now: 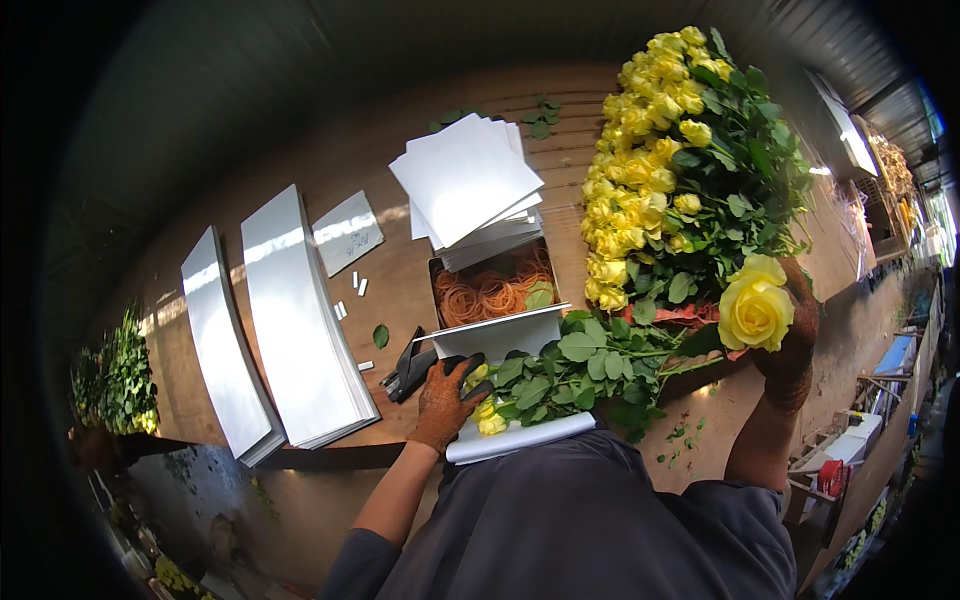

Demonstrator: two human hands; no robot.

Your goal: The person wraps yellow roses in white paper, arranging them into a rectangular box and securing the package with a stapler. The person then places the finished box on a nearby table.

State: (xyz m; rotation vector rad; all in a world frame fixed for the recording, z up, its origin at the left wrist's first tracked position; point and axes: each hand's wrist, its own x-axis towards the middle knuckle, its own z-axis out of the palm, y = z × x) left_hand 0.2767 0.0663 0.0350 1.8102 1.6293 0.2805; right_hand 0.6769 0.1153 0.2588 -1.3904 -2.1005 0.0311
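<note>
My left hand (441, 405), in a rusty-orange glove with dark fingertips, rests with fingers apart against yellow rose heads (490, 417). Those roses lie on a white sheet (525, 441) whose near edge curls up against my body, their leafy stems (592, 360) pointing right. At the right, my right hand (796, 330), gloved too, grips a single yellow rose (756, 304) with its bloom facing up; its stem is mostly hidden. A black stapler (409, 369) lies just beyond my left hand.
A box of orange rubber bands (491, 292) stands ahead, white sheets (469, 180) stacked behind it. Long white card stacks (300, 322) (221, 345) lie left. A large pile of yellow roses (637, 180) fills the far right. Another leafy bunch (116, 382) is at the left edge.
</note>
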